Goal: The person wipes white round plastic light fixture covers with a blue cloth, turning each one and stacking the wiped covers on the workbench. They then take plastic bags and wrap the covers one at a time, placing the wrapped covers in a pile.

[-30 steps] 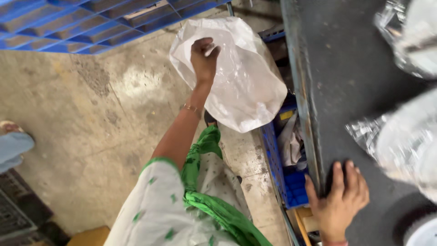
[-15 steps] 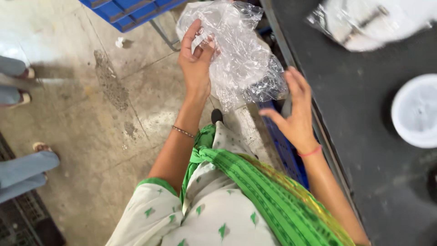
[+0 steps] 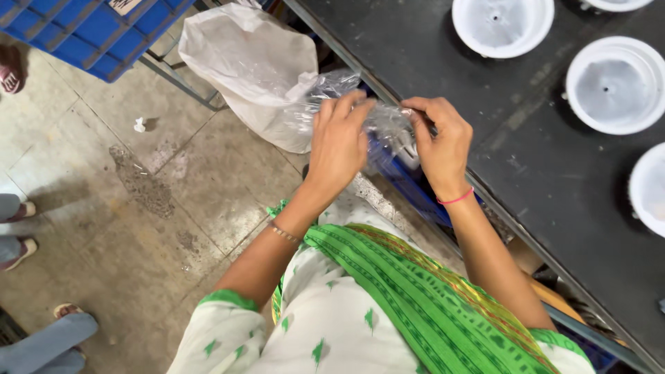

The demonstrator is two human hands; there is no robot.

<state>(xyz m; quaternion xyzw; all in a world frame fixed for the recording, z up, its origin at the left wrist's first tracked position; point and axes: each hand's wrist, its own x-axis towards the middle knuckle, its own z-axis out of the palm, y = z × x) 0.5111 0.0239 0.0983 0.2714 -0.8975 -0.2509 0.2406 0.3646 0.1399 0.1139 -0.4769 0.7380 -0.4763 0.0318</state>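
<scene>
Both hands, left hand (image 3: 338,145) and right hand (image 3: 443,147), have their fingers clamped on a crinkly clear plastic bag (image 3: 388,123) stretched between them, beside the dark tabletop (image 3: 526,138).

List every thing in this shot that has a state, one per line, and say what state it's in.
Clear plastic bag: crumpled, gripped by both hands at the table edge.
Left hand: closed on the bag.
Right hand: closed on the bag.
White sack: slumped on the floor, mouth not visible.
White round housings: lying open side up on the black table, apart.
Blue crate: raised on a metal frame.
</scene>
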